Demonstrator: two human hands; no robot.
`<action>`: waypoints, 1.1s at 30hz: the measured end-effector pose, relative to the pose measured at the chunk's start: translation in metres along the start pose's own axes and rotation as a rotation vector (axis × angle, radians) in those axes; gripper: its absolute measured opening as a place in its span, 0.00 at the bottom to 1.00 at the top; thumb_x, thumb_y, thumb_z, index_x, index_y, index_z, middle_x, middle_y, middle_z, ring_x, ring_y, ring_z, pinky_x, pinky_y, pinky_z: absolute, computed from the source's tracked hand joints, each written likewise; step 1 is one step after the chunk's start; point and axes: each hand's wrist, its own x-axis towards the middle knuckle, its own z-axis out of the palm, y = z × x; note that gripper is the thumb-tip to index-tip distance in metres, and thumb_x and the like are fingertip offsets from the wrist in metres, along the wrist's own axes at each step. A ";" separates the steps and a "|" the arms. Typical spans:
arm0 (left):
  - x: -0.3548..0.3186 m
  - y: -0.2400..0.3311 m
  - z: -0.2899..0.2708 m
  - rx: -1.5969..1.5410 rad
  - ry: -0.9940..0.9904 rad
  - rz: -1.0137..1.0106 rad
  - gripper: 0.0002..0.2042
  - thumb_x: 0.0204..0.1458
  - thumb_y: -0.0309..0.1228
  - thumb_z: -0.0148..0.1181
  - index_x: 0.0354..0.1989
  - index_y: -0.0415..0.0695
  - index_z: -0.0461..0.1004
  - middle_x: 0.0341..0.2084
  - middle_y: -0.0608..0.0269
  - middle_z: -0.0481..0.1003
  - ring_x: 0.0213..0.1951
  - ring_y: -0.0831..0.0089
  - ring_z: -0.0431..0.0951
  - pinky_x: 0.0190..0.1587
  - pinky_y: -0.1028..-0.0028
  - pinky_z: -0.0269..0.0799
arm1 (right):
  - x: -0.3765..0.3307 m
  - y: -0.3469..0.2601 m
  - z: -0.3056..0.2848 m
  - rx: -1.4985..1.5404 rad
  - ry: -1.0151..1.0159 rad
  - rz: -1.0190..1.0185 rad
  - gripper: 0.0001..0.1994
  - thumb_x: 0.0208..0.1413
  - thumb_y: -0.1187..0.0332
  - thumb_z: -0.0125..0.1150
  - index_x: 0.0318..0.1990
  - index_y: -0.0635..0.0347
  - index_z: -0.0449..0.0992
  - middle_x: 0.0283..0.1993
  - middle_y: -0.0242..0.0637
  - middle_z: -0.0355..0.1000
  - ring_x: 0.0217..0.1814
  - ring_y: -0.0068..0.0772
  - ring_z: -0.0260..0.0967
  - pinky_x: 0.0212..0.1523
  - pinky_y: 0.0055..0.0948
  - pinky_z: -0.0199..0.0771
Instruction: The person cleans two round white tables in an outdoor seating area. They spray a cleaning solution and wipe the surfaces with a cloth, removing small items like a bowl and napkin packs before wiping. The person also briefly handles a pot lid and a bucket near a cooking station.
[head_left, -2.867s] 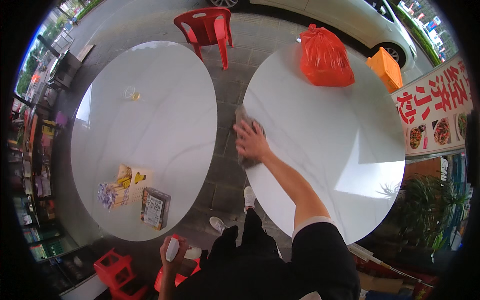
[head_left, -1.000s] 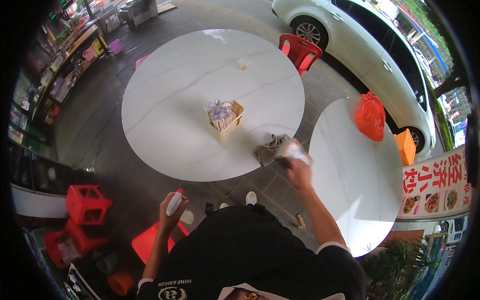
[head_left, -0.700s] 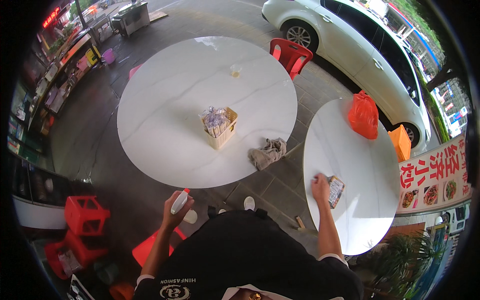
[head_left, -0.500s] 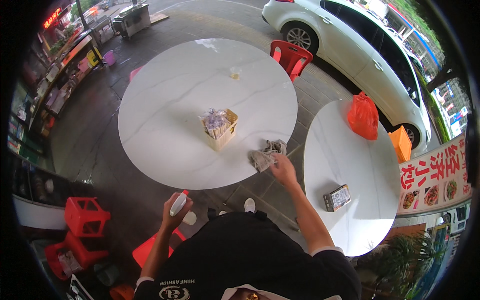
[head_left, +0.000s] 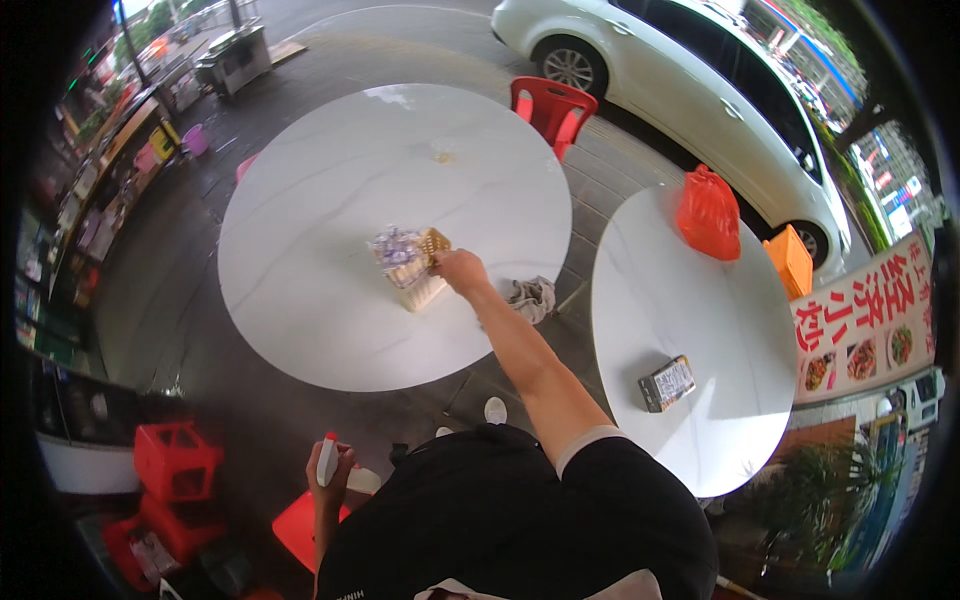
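My right hand [head_left: 462,271] reaches over the large round white marbled table [head_left: 310,320], its fingers closed on the near right side of a small cream plastic basket [head_left: 421,294]. Several narrow items in clear and purple wrappers [head_left: 399,250] stick up out of the basket. A crumpled grey cloth [head_left: 533,298] lies by the table's right edge, beside my right forearm and partly behind it. Down by my left side, my left hand [head_left: 342,470] is wrapped round a spray bottle, whose white head [head_left: 326,462] and red nozzle show. A small pale spill [head_left: 443,157] marks the table's far part.
A second white table [head_left: 640,300] at the right bears a red plastic bag [head_left: 710,215] and a small dark box [head_left: 667,384]. Red chairs [head_left: 553,110] and stools [head_left: 178,460] stand around. A white car [head_left: 690,90] is parked beyond.
My right hand has let go of the grey cloth and moved left to take hold of the basket. My left hand still holds the spray bottle, slightly lower. The view has shifted a little.
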 end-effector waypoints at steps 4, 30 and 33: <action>0.009 0.009 0.008 -0.063 -0.051 -0.018 0.06 0.48 0.22 0.60 0.32 0.38 0.70 0.23 0.64 0.71 0.23 0.77 0.74 0.28 0.77 0.72 | -0.041 0.012 -0.015 0.075 0.145 -0.008 0.08 0.52 0.60 0.57 0.33 0.54 0.72 0.32 0.39 0.74 0.40 0.45 0.71 0.39 0.42 0.71; 0.089 0.031 0.123 0.346 -0.257 0.167 0.14 0.44 0.30 0.68 0.39 0.41 0.73 0.29 0.67 0.75 0.31 0.83 0.72 0.36 0.78 0.69 | -0.374 0.313 -0.120 -0.065 0.647 0.958 0.25 0.51 0.65 0.58 0.57 0.56 0.61 0.37 0.49 0.75 0.42 0.52 0.70 0.43 0.44 0.68; 0.104 -0.007 0.137 0.188 -0.267 0.025 0.15 0.44 0.31 0.69 0.39 0.41 0.73 0.29 0.67 0.74 0.33 0.83 0.72 0.38 0.79 0.69 | -0.359 0.271 -0.125 0.027 0.769 1.134 0.28 0.50 0.71 0.58 0.59 0.59 0.57 0.34 0.46 0.73 0.38 0.47 0.70 0.40 0.41 0.69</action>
